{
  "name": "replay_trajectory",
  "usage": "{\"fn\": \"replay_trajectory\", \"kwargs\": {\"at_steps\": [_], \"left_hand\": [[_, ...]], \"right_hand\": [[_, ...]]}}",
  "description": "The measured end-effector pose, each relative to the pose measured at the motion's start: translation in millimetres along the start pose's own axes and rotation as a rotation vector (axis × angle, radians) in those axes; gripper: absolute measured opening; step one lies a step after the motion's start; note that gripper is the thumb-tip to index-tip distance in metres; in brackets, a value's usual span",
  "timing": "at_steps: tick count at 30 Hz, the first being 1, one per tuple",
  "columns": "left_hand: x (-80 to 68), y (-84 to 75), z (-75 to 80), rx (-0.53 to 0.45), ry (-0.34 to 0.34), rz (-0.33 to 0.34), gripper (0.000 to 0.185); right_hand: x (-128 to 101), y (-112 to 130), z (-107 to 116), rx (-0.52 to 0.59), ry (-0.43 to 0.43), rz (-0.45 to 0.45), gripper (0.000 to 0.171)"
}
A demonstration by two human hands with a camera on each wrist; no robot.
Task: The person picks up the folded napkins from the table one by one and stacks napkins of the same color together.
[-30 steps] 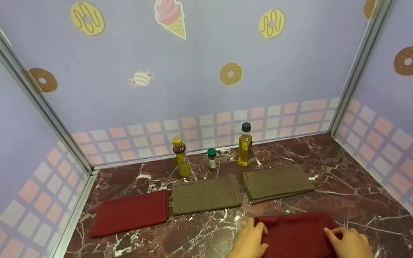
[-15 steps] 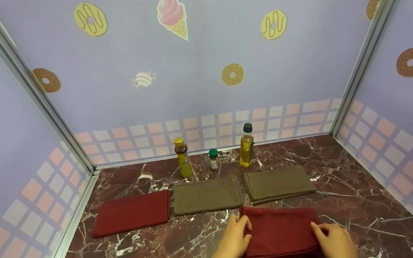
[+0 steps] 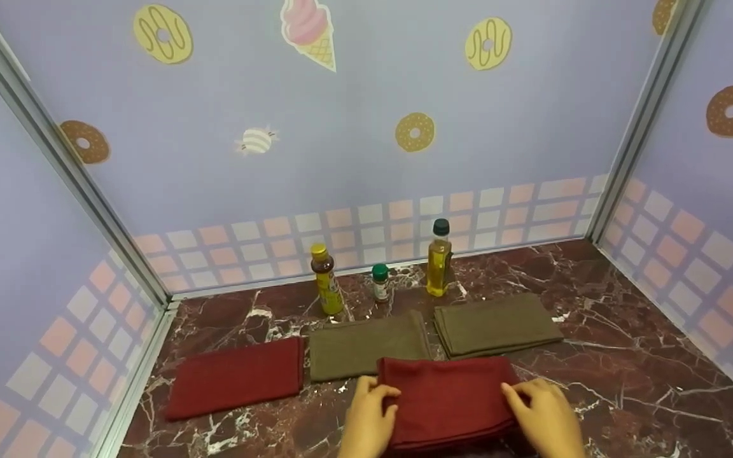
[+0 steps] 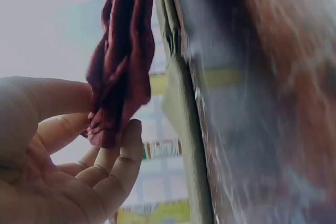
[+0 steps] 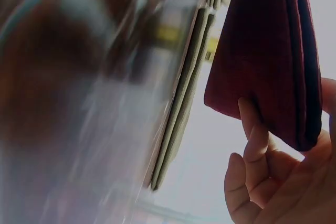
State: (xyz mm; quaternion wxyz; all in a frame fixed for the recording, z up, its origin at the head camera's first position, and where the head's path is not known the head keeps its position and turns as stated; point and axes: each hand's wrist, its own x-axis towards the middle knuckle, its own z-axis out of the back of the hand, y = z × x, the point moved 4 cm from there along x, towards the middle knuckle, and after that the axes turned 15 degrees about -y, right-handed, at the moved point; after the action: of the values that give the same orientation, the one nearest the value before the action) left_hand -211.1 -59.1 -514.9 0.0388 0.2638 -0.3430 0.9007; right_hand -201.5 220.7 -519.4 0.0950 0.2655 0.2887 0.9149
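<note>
A folded dark red cloth (image 3: 449, 401) is held level between both hands in the head view, its layered edges showing in the wrist views. My left hand (image 3: 368, 416) pinches its left end, thumb on one side and fingers under the other. At the opposite end, my right hand (image 3: 544, 416) grips the cloth between thumb and fingers. Both wrist views show a gap between this cloth and the tabletop. Its far left corner overlaps the near edge of a folded olive cloth (image 3: 366, 346) in the head view. Another folded olive cloth (image 3: 500, 324) lies behind it to the right.
A second folded red cloth (image 3: 236, 378) lies at the left on the marbled table (image 3: 627, 356). Along the back stand a yellow-capped bottle (image 3: 328, 289), a small green-capped jar (image 3: 380, 286) and a dark-capped oil bottle (image 3: 438, 267). Patterned panels (image 3: 354, 159) enclose the back and sides.
Both hands have carried the held red cloth to the left and slightly farther from me. The other cloths and the bottles have stayed put.
</note>
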Motion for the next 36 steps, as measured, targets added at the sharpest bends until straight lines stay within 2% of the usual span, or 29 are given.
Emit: {"fn": "replay_trajectory", "kwargs": {"at_steps": [8, 20, 24, 30, 36], "left_hand": [[1.7, 17.4, 20.3, 0.046, -0.012, 0.058, 0.021], [0.2, 37.9, 41.5, 0.125, -0.026, 0.15, 0.022], [-1.7, 44.2, 50.0, 0.151, -0.058, 0.174, 0.022], [-3.9, 52.4, 62.5, 0.164, -0.132, 0.173, 0.023], [-4.2, 61.4, 72.3, 0.185, -0.134, 0.21, 0.023]], "right_hand": [[-3.8, 21.8, -16.2, -0.011, 0.027, 0.03, 0.023], [-11.0, 47.9, -31.9, -0.014, 0.044, 0.087, 0.017], [-13.2, 57.8, -38.1, -0.009, 0.036, 0.123, 0.018], [-18.0, 72.4, -46.0, 0.004, 0.032, 0.182, 0.019], [-23.6, 83.9, -54.2, 0.01, 0.039, 0.23, 0.02]]}}
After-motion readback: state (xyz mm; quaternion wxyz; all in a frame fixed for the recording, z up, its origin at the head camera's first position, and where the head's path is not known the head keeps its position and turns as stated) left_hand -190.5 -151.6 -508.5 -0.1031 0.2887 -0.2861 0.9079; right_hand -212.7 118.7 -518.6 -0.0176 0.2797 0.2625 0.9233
